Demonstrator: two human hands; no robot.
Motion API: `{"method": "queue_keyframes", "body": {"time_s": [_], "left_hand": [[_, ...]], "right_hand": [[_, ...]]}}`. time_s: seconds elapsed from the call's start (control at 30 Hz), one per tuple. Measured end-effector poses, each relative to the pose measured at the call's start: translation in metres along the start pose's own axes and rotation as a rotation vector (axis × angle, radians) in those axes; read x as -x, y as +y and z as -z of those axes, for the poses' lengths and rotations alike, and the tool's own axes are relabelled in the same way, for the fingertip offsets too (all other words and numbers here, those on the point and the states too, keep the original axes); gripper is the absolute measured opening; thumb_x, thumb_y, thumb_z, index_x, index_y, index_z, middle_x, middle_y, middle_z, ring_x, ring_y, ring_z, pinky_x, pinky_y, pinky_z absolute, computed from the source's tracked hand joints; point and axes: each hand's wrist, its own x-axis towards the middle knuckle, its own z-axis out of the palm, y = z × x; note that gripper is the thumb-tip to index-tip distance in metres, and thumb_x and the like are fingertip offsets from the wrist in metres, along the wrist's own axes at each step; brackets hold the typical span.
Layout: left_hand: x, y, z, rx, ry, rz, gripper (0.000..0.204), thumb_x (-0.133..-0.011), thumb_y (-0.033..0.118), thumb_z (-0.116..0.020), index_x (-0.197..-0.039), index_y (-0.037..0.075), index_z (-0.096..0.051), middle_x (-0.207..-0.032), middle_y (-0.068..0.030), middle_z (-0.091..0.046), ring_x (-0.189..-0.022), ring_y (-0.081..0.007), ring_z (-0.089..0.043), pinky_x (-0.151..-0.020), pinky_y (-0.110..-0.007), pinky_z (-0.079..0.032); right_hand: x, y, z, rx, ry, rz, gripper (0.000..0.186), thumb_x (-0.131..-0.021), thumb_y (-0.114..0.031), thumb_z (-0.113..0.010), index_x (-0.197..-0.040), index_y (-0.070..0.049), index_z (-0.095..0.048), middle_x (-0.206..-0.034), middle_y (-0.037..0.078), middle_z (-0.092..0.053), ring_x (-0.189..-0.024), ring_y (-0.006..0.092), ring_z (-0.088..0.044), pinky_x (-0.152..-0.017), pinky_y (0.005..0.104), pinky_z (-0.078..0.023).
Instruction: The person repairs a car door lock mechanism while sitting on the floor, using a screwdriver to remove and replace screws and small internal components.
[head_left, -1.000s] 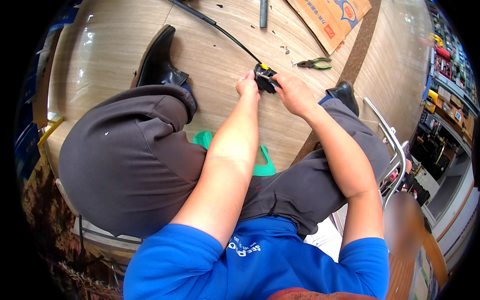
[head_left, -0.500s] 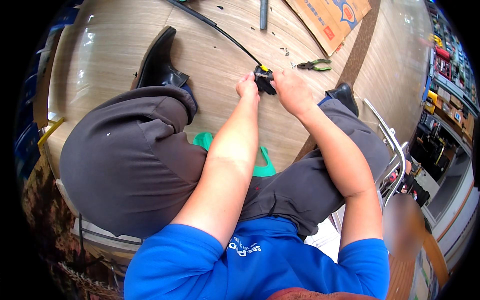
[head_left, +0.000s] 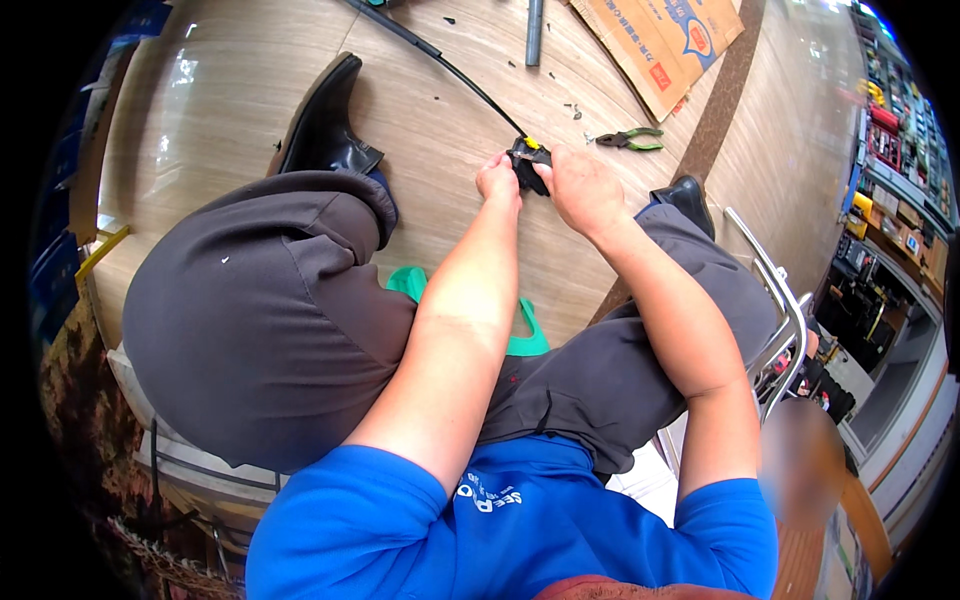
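Note:
A small black fitting (head_left: 530, 178) with a yellow piece (head_left: 532, 144) at its top sits between my hands, above the floor. A thin black rod or cable (head_left: 480, 92) runs from it toward the upper left. My left hand (head_left: 497, 180) is closed on the fitting's left side. My right hand (head_left: 585, 190) is closed at its right side, with its thumb toward the fitting. A short dark piece shows at the right fingers, but I cannot tell whether it is separate from the fitting. Green-handled pliers (head_left: 630, 139) lie on the floor to the right, apart from both hands.
Beyond my hands lie a grey tube (head_left: 534, 35), a flattened cardboard box (head_left: 665, 50) and several small bits. A green object (head_left: 530, 330) is partly hidden between my legs. A metal chair frame (head_left: 790, 310) stands at my right, with stocked shelves (head_left: 895, 150) farther off.
The whole view has shifted slightly, with the floor items a little lower in the picture. Both hands stay closed at the black fitting, which appears slightly turned.

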Motion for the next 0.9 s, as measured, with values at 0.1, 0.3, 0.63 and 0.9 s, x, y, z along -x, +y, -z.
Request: {"method": "queue_keyframes", "body": {"time_s": [0.1,0.3,0.63,0.9], "left_hand": [[0.003,0.003,-0.001,-0.004,-0.020,0.002,0.027,-0.093,0.002,-0.058,-0.119,-0.003,-0.062,-0.109,-0.0118,-0.066,-0.092,-0.0192,-0.064,-0.082,-0.030,-0.053],[-0.016,-0.003,0.008,-0.049,-0.033,-0.099,0.033,-0.089,0.004,-0.059,-0.123,0.005,-0.061,-0.104,-0.0094,-0.067,-0.083,-0.0189,-0.065,-0.063,-0.032,-0.053],[0.005,0.003,0.011,-0.293,-0.145,-0.129,0.049,-0.084,-0.003,-0.064,-0.131,-0.003,-0.054,-0.123,-0.0159,-0.063,-0.110,-0.0225,-0.061,-0.094,-0.032,-0.049],[0.036,0.078,0.013,-0.446,0.199,-0.600,0.038,-0.087,0.011,-0.057,-0.123,-0.004,-0.057,-0.110,-0.0176,-0.065,-0.100,-0.0217,-0.062,-0.087,-0.037,-0.049]], "right_hand": [[0.002,0.000,-0.001,-0.039,0.028,-0.125,0.021,-0.090,-0.018,-0.063,-0.102,-0.003,-0.055,-0.109,0.018,-0.059,-0.094,0.0377,-0.063,-0.077,0.0458,-0.052],[-0.003,0.004,-0.002,-0.155,0.363,0.289,0.021,-0.091,-0.020,-0.062,-0.104,-0.005,-0.055,-0.104,0.018,-0.059,-0.087,0.0370,-0.065,-0.075,0.0477,-0.054],[0.004,0.019,-0.018,-0.092,0.324,0.223,0.018,-0.092,-0.018,-0.057,-0.106,-0.006,-0.055,-0.101,0.017,-0.059,-0.092,0.0370,-0.063,-0.079,0.0463,-0.052],[0.003,0.015,-0.005,-0.150,0.182,0.139,0.018,-0.089,-0.010,-0.052,-0.107,-0.007,-0.055,-0.117,0.021,-0.054,-0.106,0.0383,-0.060,-0.089,0.0472,-0.050]]}}
